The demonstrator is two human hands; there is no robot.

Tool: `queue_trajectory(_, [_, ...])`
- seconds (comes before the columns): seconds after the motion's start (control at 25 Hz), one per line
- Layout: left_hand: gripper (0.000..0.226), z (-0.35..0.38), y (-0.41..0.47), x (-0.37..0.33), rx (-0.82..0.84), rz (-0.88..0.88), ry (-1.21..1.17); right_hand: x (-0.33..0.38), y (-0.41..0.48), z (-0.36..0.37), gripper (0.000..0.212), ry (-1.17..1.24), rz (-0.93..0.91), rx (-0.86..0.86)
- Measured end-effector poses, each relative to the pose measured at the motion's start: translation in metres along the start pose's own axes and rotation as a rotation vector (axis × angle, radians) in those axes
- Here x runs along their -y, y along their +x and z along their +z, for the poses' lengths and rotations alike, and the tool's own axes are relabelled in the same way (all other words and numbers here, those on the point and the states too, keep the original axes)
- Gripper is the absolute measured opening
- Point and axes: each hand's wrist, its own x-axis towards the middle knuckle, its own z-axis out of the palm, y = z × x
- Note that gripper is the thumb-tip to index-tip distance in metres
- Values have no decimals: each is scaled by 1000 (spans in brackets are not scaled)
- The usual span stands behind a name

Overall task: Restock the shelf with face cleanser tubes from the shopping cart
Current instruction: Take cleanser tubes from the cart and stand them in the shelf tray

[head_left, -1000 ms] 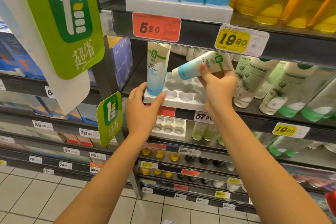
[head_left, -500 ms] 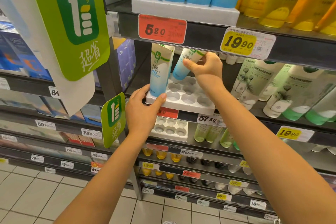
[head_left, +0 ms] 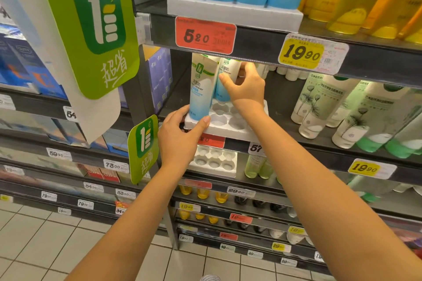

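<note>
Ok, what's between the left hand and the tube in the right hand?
Head view: one cleanser tube standing in the white tray, between the left hand and the held tube in the right hand.

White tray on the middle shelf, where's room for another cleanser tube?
Free: the empty cups along the white tray's front and right, bordered by the front-left tube and the held tube in the right hand. Crowded: the tray's left corner, where the left hand holds it, and the green-white bottles beyond its right rim.
</note>
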Motion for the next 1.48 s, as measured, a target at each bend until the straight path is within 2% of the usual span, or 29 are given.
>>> queue_trajectory(0.2, [50, 0, 0, -1, 13, -28, -27, -3, 2, 2, 37, 19, 24, 35])
queue_trajectory(0.36, [35, 0, -17, -8, -62, -52, -161, -4, -5, -14, 37, 63, 115, 135])
queue_trajectory(0.48, [23, -9, -41, -4, -80, -84, -326, -2, -37, -46, 28, 205, 105, 8])
queue_trajectory(0.56, [17, -12, -66, 2, 43, -143, -408, -13, -82, -75, 17, 302, 131, -96])
queue_trajectory(0.68, [14, -6, -110, 11, 327, -238, -419, -37, -178, -114, 13, 355, 328, -171])
queue_trajectory(0.84, [14, 14, -169, 8, 656, -272, -424, -65, -291, -167, 15, 306, 629, -395])
queue_trajectory(1.0, [15, 62, -223, -28, 933, -249, -465, -80, -346, -243, 16, 177, 701, -623])
queue_trajectory(1.24, [19, 184, -314, -129, 1295, -95, -573, -135, -385, -396, 18, 58, 739, -968])
queue_trajectory(1.36, [21, 266, -365, -187, 1407, -27, -588, -186, -390, -475, 20, -17, 790, -1038])
queue_trajectory(1.48, [22, 339, -412, -225, 1489, -35, -533, -240, -395, -535, 9, -43, 880, -1061])
